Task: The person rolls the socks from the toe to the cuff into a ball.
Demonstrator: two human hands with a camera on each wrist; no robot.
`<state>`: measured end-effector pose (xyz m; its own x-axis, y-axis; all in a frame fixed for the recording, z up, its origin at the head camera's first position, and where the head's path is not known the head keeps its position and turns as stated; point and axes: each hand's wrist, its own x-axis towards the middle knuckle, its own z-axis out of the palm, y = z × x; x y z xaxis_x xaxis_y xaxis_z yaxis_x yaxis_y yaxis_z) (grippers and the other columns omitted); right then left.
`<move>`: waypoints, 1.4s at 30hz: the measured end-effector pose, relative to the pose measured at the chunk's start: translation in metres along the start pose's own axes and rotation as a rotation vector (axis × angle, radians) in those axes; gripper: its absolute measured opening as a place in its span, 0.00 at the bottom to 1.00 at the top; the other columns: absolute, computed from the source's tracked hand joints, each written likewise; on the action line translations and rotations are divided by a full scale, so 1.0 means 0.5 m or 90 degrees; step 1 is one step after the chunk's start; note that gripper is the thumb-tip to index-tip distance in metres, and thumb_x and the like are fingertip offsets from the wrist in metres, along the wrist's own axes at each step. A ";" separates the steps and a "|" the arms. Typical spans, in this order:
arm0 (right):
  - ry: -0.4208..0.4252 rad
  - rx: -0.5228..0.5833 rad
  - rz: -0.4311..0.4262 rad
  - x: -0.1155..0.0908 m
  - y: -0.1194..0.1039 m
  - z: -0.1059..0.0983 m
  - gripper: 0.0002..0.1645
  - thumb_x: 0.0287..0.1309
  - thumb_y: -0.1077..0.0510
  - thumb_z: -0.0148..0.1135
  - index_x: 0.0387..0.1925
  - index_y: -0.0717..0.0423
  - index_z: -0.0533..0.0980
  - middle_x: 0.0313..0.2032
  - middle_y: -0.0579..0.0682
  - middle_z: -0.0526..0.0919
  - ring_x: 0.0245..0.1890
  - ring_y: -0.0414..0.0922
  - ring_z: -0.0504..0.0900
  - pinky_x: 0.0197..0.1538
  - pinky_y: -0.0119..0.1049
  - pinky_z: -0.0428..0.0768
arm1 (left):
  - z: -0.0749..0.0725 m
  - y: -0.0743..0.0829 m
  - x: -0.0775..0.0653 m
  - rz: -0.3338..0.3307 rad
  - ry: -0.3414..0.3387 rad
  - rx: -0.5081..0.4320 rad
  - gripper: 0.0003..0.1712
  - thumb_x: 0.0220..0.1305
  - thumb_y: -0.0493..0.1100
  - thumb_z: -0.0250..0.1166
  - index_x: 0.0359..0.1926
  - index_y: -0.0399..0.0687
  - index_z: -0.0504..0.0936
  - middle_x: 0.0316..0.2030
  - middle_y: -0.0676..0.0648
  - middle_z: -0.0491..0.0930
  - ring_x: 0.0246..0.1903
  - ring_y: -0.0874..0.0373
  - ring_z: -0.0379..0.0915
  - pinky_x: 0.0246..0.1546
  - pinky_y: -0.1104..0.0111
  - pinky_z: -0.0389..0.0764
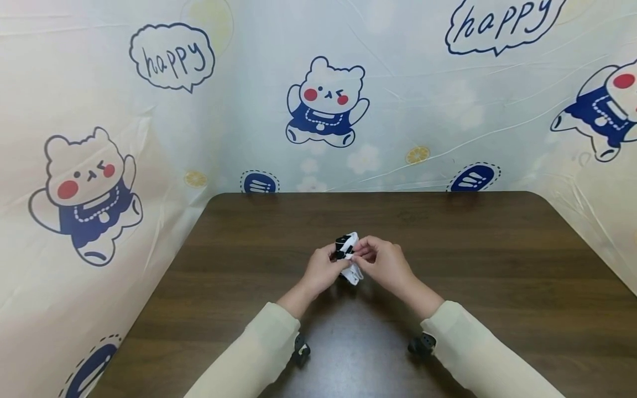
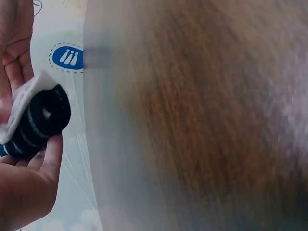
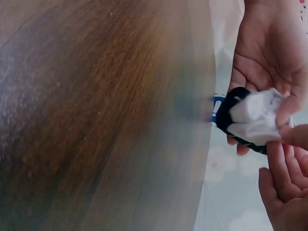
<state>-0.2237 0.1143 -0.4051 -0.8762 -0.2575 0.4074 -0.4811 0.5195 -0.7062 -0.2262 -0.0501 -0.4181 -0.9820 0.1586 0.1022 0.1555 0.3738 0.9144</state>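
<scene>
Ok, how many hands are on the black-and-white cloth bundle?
2: the left hand holds the cloth bundle at its left side; the right hand pinches it from the right. Neither is hidden.

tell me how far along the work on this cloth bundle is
Done, it seems: the black-and-white cloth bundle is compact, its dark striped part rolled up. In hand: the left hand holds it while the right hand pinches its white part. Left, probably: settling that white part, whose edge sticks out past the roll, then releasing the bundle, since both hands are on it.
</scene>
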 end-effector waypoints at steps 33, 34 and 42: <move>-0.038 0.224 0.152 -0.006 0.012 -0.009 0.08 0.68 0.64 0.50 0.39 0.68 0.72 0.28 0.53 0.76 0.30 0.45 0.73 0.35 0.31 0.70 | 0.008 0.000 -0.002 0.068 0.037 0.062 0.24 0.58 0.34 0.57 0.57 0.35 0.76 0.42 0.40 0.81 0.36 0.53 0.75 0.40 0.63 0.76; -0.048 0.219 0.140 -0.006 0.012 -0.012 0.08 0.68 0.64 0.50 0.39 0.68 0.72 0.29 0.53 0.77 0.31 0.43 0.73 0.36 0.32 0.70 | 0.008 0.001 -0.002 0.066 0.033 0.055 0.24 0.58 0.34 0.57 0.57 0.35 0.76 0.41 0.41 0.82 0.36 0.54 0.74 0.39 0.64 0.75; -0.096 0.132 0.085 -0.003 0.015 -0.034 0.06 0.60 0.62 0.60 0.33 0.62 0.75 0.23 0.46 0.71 0.22 0.40 0.67 0.26 0.31 0.65 | 0.004 0.005 -0.006 0.065 0.024 0.036 0.24 0.57 0.32 0.56 0.57 0.35 0.75 0.40 0.40 0.81 0.34 0.55 0.73 0.37 0.66 0.75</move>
<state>-0.2254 0.1323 -0.4012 -0.9190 -0.3247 0.2235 -0.3439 0.3833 -0.8572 -0.2226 -0.0477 -0.4172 -0.9640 0.1644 0.2091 0.2595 0.4084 0.8751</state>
